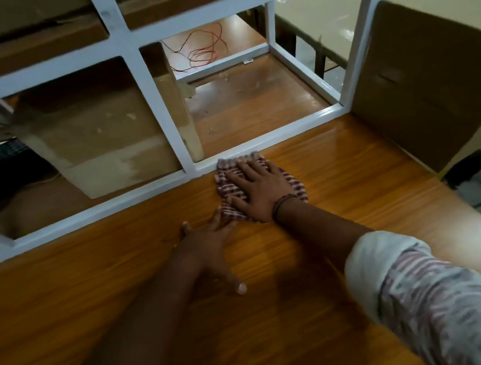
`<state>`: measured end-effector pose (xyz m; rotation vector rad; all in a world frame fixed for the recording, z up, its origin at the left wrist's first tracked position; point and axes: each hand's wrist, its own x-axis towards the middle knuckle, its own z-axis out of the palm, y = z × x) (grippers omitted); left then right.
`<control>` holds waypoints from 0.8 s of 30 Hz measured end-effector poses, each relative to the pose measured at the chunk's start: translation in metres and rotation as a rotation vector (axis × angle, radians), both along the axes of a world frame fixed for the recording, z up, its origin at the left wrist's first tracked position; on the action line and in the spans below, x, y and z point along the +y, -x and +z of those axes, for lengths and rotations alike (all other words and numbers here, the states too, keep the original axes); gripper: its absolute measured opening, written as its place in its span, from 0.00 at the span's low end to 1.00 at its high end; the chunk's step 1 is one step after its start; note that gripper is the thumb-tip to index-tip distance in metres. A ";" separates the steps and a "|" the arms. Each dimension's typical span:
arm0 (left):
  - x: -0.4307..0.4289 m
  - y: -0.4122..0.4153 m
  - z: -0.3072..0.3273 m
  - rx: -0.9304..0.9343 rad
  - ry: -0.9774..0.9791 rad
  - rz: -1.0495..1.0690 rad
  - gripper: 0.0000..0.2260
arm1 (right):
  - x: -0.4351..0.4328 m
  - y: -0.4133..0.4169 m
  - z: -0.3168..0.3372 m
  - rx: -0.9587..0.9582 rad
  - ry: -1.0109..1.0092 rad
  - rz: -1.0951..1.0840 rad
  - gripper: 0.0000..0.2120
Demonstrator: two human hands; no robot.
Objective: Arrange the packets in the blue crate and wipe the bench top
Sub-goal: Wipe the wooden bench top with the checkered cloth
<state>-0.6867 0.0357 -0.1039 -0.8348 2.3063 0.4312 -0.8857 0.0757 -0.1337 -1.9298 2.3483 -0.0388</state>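
Observation:
My right hand (258, 190) lies flat with spread fingers on a red-and-white checked cloth (295, 184), pressing it onto the wooden bench top (122, 281) right beside the white metal frame. My left hand (209, 248) rests open on the bare wood just left of the cloth, fingers spread and its fingertips near the cloth's lower edge. No blue crate or packets are in view.
A white metal shelf frame (156, 107) runs along the bench's far edge, with cardboard boxes (105, 141) behind it and red wires (201, 48) further back. A large cardboard box (426, 81) stands at the bench's right end. The floor shows at the right.

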 end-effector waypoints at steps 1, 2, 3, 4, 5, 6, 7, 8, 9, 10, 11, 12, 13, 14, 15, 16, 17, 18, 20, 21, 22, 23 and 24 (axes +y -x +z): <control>0.001 0.000 0.003 -0.004 -0.003 -0.009 0.66 | 0.005 0.014 -0.001 0.012 0.010 0.038 0.36; 0.002 0.001 0.004 -0.006 -0.007 -0.019 0.66 | 0.011 0.032 0.000 0.019 0.015 0.041 0.35; 0.002 0.001 0.003 0.001 -0.012 -0.022 0.66 | 0.016 0.054 -0.001 0.031 0.022 0.007 0.35; 0.001 0.000 0.000 0.010 -0.018 -0.015 0.66 | 0.022 0.078 -0.001 0.044 0.032 -0.051 0.35; -0.001 -0.002 -0.003 0.019 -0.025 -0.001 0.66 | 0.029 0.102 -0.001 0.051 0.043 -0.122 0.36; -0.003 -0.004 -0.007 0.025 -0.034 0.019 0.66 | 0.037 0.125 -0.002 0.042 0.049 -0.197 0.36; -0.006 -0.005 -0.011 0.030 -0.039 0.036 0.66 | 0.043 0.144 -0.003 0.028 0.050 -0.272 0.37; -0.007 -0.005 -0.013 0.037 -0.045 0.042 0.66 | 0.048 0.158 -0.003 0.016 0.043 -0.344 0.37; -0.008 -0.006 -0.015 0.038 -0.046 0.043 0.66 | 0.051 0.165 -0.002 0.012 0.030 -0.405 0.37; -0.008 -0.006 -0.016 0.042 -0.043 0.035 0.66 | 0.050 0.166 -0.002 0.013 0.016 -0.459 0.37; -0.007 -0.005 -0.016 0.046 -0.040 0.034 0.67 | 0.047 0.162 -0.001 0.018 0.009 -0.502 0.38; -0.007 -0.006 -0.017 0.048 -0.039 0.037 0.67 | 0.042 0.153 0.001 0.019 0.007 -0.529 0.38; -0.006 -0.006 -0.016 0.050 -0.042 0.044 0.67 | 0.037 0.140 0.004 0.013 0.007 -0.531 0.38; -0.006 -0.006 -0.015 0.047 -0.045 0.050 0.67 | 0.034 0.124 0.006 0.006 0.005 -0.498 0.37; -0.006 -0.006 -0.014 0.044 -0.047 0.053 0.67 | 0.033 0.106 0.008 0.005 -0.002 -0.427 0.37; -0.005 -0.005 -0.013 0.041 -0.047 0.053 0.67 | 0.033 0.084 0.007 0.013 -0.008 -0.329 0.36; -0.005 -0.005 -0.013 0.039 -0.046 0.054 0.67 | 0.036 0.060 0.006 0.021 -0.011 -0.217 0.36; -0.005 -0.004 -0.012 0.037 -0.044 0.054 0.67 | 0.040 0.039 0.004 0.024 -0.015 -0.098 0.35; -0.004 -0.003 -0.012 0.032 -0.031 0.052 0.66 | 0.049 0.013 0.002 0.018 -0.031 0.105 0.34; -0.003 -0.004 -0.011 0.029 -0.026 0.049 0.66 | 0.052 0.015 0.001 0.028 -0.036 0.162 0.34; -0.003 -0.004 -0.011 0.032 -0.022 0.043 0.66 | 0.053 0.024 0.001 0.037 -0.037 0.167 0.33; -0.003 -0.005 -0.012 0.041 -0.024 0.041 0.66 | 0.052 0.041 0.001 0.046 -0.034 0.123 0.33; -0.003 -0.005 -0.013 0.053 -0.027 0.046 0.67 | 0.050 0.060 0.001 0.050 -0.027 0.045 0.33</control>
